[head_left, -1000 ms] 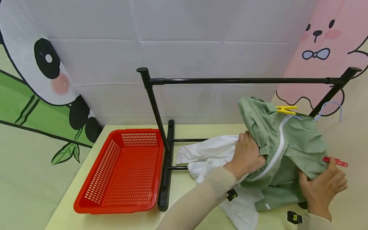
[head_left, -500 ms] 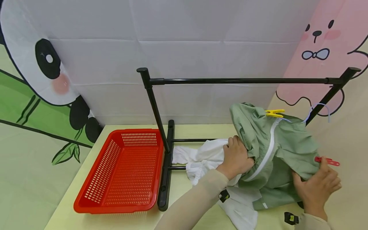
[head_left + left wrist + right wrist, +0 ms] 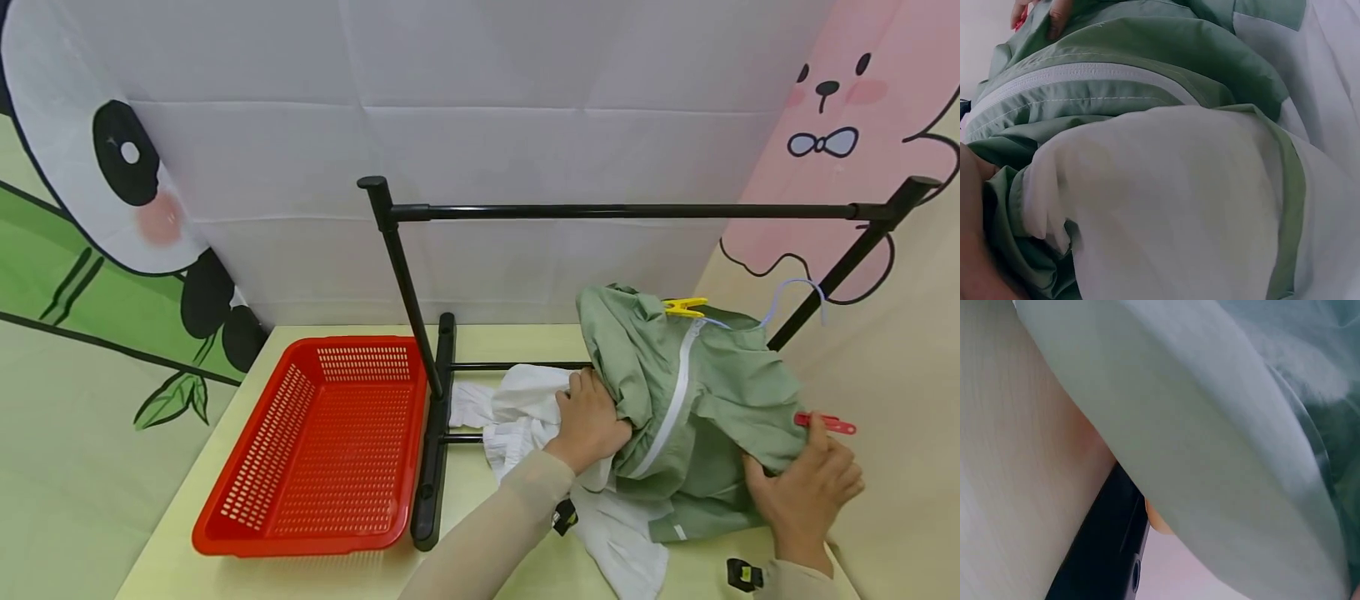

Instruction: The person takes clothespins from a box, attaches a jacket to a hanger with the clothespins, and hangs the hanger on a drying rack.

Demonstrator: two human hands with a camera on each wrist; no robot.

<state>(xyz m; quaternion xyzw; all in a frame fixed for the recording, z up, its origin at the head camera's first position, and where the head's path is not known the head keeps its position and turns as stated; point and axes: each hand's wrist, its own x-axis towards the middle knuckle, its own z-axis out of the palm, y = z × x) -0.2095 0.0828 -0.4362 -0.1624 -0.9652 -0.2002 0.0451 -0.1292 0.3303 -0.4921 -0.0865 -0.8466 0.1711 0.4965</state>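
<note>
A green jacket [image 3: 750,392] with a white zipper [image 3: 670,408] is held up in front of the rack's right half. My left hand [image 3: 590,423] grips its left side; the wrist view shows that hand [image 3: 975,219] at the bunched green cloth beside the pale lining [image 3: 1166,187]. My right hand [image 3: 810,483] holds the right side, its fingers partly behind cloth, near a red clothespin [image 3: 838,427]. At the collar sit a yellow clothespin [image 3: 684,307] and a light-blue hanger hook [image 3: 797,282]. White cloth [image 3: 525,408] with a gathered cuff lies beneath.
A black rack [image 3: 637,212] stands on the pale table [image 3: 180,575], its foot bars [image 3: 510,366] running behind the white cloth. To its left sits a red perforated basket [image 3: 337,442]. Part of the rack's black base [image 3: 1104,537] shows past the jacket in the right wrist view.
Both hands have moved left and slightly down or level, carrying the jacket, hook and clothespins along. The white cloth has bunched up further toward the left.
</note>
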